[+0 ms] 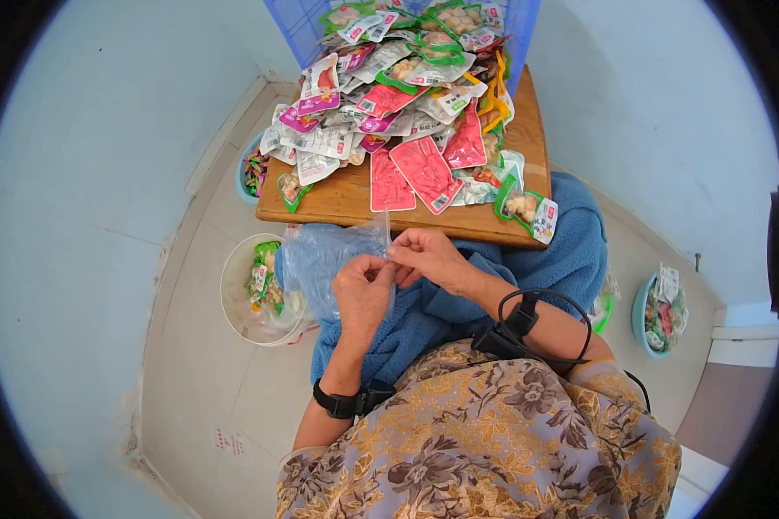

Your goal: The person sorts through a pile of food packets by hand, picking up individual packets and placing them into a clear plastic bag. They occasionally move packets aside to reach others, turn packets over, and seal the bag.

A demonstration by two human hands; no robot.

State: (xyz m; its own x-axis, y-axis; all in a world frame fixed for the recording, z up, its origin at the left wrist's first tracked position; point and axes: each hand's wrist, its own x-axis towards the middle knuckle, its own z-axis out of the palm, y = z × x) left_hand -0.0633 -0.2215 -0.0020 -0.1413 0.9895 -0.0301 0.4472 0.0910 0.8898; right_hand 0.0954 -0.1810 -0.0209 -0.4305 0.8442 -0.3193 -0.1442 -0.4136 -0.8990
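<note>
Over my lap, my left hand (362, 292) and my right hand (433, 259) meet at the edge of a clear plastic bag (320, 259). Fingers of both hands are pinched on that edge, with the bag hanging to the left over a blue fleece cloth (571, 225). Just beyond my hands is a wooden table (320, 206). Red snack packets (426, 175) lie near its front edge, and a green-edged packet (524, 206) lies at its right corner. I cannot make out anything inside the bag.
A heap of mixed snack packets (381, 95) spills from a blue plastic crate (287, 33) onto the table. A white bucket (234, 298) with packets stands at the left on the floor. Blue basins stand at the left (244, 186) and right (640, 316).
</note>
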